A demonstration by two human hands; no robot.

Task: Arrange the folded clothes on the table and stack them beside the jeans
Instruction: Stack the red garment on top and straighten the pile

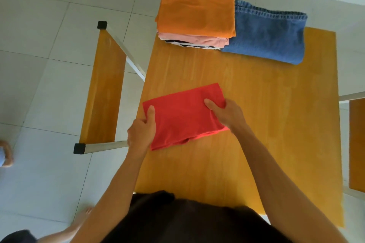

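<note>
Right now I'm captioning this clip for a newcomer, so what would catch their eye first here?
The folded red cloth at the near middle of the yellow table, held by the left hand and right hand at its two sides. Next, at the far edge, a stack topped by an orange garment, with folded jeans touching its right side.

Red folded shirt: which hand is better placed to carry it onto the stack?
Probably the right hand. It grips the red folded shirt's far-right edge, nearer the stack topped by the orange garment. The left hand holds the near-left edge.
</note>
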